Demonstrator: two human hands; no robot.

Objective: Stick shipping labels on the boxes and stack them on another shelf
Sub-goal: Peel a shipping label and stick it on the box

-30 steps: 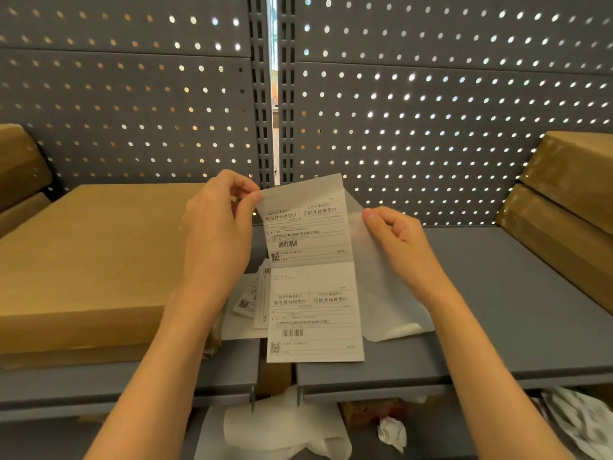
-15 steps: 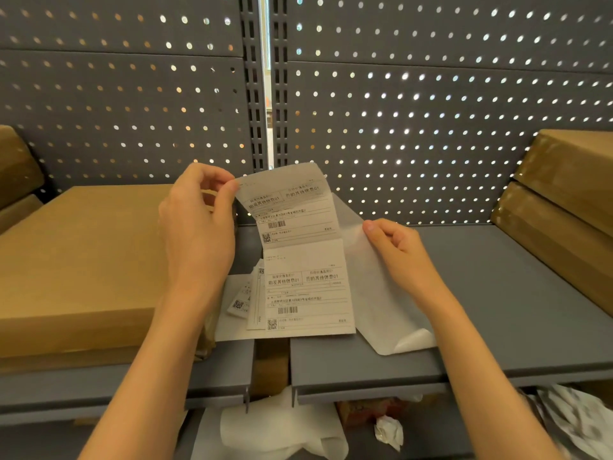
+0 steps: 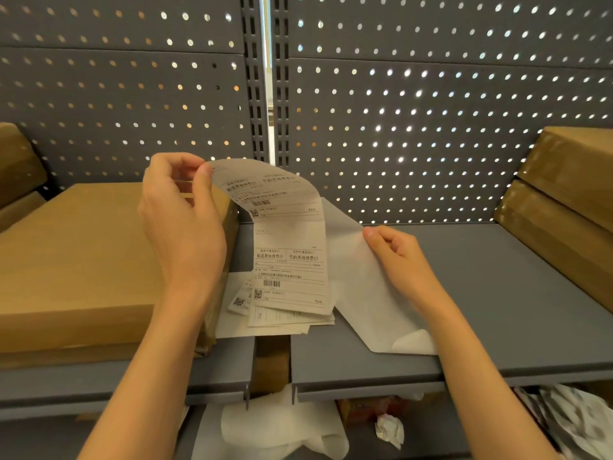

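Note:
My left hand (image 3: 180,227) pinches the top corner of a white shipping label strip (image 3: 285,247) printed with barcodes and bends it over to the left. My right hand (image 3: 396,257) pinches the translucent backing paper (image 3: 368,300), which hangs peeled away behind and to the right of the label. A flat brown cardboard box (image 3: 76,260) lies on the left grey shelf (image 3: 219,373), just left of my left hand. More labels (image 3: 282,318) lie in a loose pile on the shelf under the strip.
Stacked brown boxes (image 3: 564,207) lean at the right end of the right shelf (image 3: 497,293), and others (image 3: 16,174) sit at the far left. A perforated grey panel (image 3: 398,111) closes the back. Crumpled backing paper (image 3: 285,426) lies on the lower level.
My left hand has pulled the label's top further left and down, curling it away from the backing. My right hand has moved slightly right with the backing paper.

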